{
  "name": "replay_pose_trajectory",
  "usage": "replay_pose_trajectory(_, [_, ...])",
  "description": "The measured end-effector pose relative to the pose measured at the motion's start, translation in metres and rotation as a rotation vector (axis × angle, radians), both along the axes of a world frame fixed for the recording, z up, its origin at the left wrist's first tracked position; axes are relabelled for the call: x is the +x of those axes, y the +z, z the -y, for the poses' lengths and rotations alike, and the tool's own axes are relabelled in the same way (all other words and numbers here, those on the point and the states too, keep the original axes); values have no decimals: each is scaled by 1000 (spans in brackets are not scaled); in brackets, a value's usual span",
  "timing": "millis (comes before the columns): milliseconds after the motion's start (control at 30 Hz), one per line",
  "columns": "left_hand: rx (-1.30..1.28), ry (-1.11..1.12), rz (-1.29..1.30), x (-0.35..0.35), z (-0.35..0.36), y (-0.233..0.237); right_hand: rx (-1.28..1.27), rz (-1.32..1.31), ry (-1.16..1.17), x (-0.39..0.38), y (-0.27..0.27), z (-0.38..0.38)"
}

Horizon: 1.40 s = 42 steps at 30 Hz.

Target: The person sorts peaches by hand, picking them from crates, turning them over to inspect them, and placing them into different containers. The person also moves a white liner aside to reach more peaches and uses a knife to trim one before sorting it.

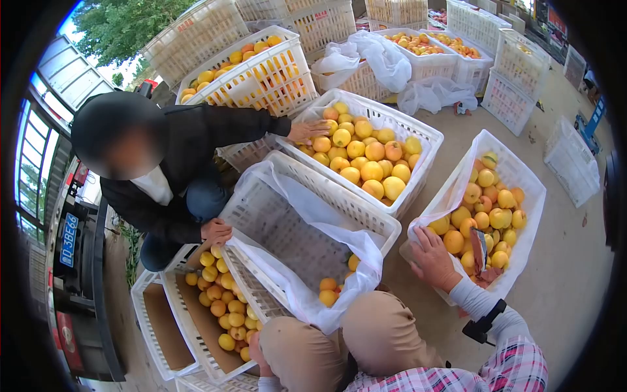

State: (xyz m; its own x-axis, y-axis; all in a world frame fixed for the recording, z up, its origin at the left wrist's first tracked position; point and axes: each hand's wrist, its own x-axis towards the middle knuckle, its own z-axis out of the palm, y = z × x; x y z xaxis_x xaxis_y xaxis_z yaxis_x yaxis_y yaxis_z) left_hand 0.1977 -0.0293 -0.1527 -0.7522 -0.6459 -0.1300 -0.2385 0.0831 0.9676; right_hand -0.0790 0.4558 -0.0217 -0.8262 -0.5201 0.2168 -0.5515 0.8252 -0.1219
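Observation:
My right hand (436,259) is at the near left rim of a white plastic crate (532,215) with a thin liner, its fingers curled over the edge. Yellow-orange peaches (496,215) fill this crate, and a torn piece of printed packaging (480,251) lies on them. Low beside my left knee, my left hand (259,353) shows only in part, next to a cardboard-lined crate (189,326) of loose peaches; its fingers are hidden. In front of my knees stands a lined crate (287,215) with a few peaches at its near right end.
A co-worker (163,170) crouches at the left, one hand on peaches in a full crate (428,147), the other at the middle crate's rim. Stacked crates (202,39) line the back. A vehicle's rear (78,274) stands at far left. Concrete floor (562,274) lies right.

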Motion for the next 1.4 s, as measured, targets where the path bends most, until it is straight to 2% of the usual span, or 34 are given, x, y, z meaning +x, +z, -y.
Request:
replay_pose_trajectory(167, [8, -65, -36, -26, 9, 4, -13, -19, 2, 2, -3, -2])
replay_pose_trajectory(267, [20, -89, -52, -34, 3, 20, -111, -17, 23, 2, -9, -5])
replay_pose_trajectory(333, [-384, -83, 159, -48, -14, 77, -241, -11, -116, 2, -13, -9])
replay_pose_trajectory(467, [-485, 55, 88, -37, 1, 51, -162, -30, -154, 10, -12, -20])
replay_pose_trajectory(533, [-665, 6, 231, -43, -20, 73, -120, -14, -164, 12, -17, -21])
replay_pose_trajectory(633, [-742, -29, 318, -42, -20, 70, -117, 17, -213, 11, -15, -14])
replay_pose_trajectory(800, [-770, -62, 332, -38, -12, 56, -110, 20, -202, 11, -15, -15])
replay_pose_trajectory(1167, [-763, -81, 377, -37, -13, 58, -118, 34, -209, 12, -14, -14])
replay_pose_trajectory(1233, [-746, -58, 341, -38, -17, 63, -128, 31, -204, 12, -13, -14])
replay_pose_trajectory(1400, [-668, -56, 271, -36, -5, 43, -141, 23, -204, 11, -13, -15])
